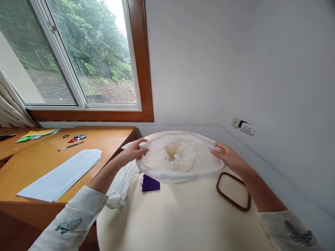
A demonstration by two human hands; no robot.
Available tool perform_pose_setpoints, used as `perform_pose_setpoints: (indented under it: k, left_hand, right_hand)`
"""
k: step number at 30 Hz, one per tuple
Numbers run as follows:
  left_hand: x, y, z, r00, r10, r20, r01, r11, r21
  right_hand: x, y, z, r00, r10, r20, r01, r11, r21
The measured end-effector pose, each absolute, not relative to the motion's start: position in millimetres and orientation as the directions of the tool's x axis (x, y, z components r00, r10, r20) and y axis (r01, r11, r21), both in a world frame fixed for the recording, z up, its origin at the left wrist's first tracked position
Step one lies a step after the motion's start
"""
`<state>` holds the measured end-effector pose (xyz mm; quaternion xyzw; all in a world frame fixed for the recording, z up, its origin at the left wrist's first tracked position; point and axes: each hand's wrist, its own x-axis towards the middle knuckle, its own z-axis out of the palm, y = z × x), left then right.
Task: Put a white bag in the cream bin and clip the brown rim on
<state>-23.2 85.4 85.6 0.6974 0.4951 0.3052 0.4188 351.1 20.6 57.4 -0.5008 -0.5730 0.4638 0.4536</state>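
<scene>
Between my hands a thin white plastic bag (199, 162) is spread wide, its mouth stretched to an oval above the round table. My left hand (133, 151) pinches the rim on the left side. On the opposite side my right hand (222, 155) grips the rim with thumb and fingers. Through the hole in the middle, something yellowish with a small white piece marked in dark lines shows; I cannot make out what it is. Just below the bag lies a dark purple cloth (151, 183). A brown rounded rectangular frame (220, 188) rests below my right hand.
A crumpled clear-white plastic bag (120, 184) hangs at the left edge of the cream round table (172, 216). The wooden desk (110, 139) beside it bears papers (62, 174), a pen (70, 146) and keys (77, 137). A wall with sockets (248, 128) stands at the right.
</scene>
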Motion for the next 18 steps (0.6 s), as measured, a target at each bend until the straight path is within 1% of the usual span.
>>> perform_pose_setpoints:
  k: [3, 6, 9, 11, 14, 17, 18]
  left_hand:
    - [-38.3, 84.7, 106.9, 0.417, 0.908, 0.031, 0.448, -0.235, 0.862]
    - [-44.4, 82.7, 123.2, 0.511, 0.859, 0.019, 0.423, -0.271, 0.865]
    - [-44.6, 81.6, 135.1, 0.538, 0.842, 0.04, 0.479, -0.344, 0.808]
    - [-43.0, 80.6, 142.0, 0.549, 0.835, 0.041, 0.514, -0.377, 0.77]
    - [-40.2, 77.2, 151.3, 0.56, 0.829, 0.016, 0.547, -0.383, 0.744]
    - [-38.6, 71.6, 157.0, 0.577, 0.816, -0.013, 0.618, -0.426, 0.661]
    - [-38.3, 69.8, 157.7, 0.583, 0.812, -0.021, 0.648, -0.449, 0.615]
  right_hand:
    - [371.5, 24.4, 70.3, -0.051, 0.998, 0.041, 0.07, 0.044, -0.997]
    - [382.9, 28.2, 80.5, -0.015, 0.999, 0.029, 0.042, 0.03, -0.999]
    - [388.5, 25.9, 95.0, -0.09, 0.996, -0.021, 0.084, -0.014, -0.996]
    - [390.9, 20.8, 107.0, -0.194, 0.98, -0.047, 0.171, -0.013, -0.985]
    - [392.0, 10.7, 124.3, -0.317, 0.943, -0.102, 0.405, 0.038, -0.913]
    - [389.7, 2.6, 134.9, -0.332, 0.93, -0.158, 0.59, 0.073, -0.804]
    - [388.8, 1.2, 136.6, -0.259, 0.962, -0.089, 0.611, 0.091, -0.786]
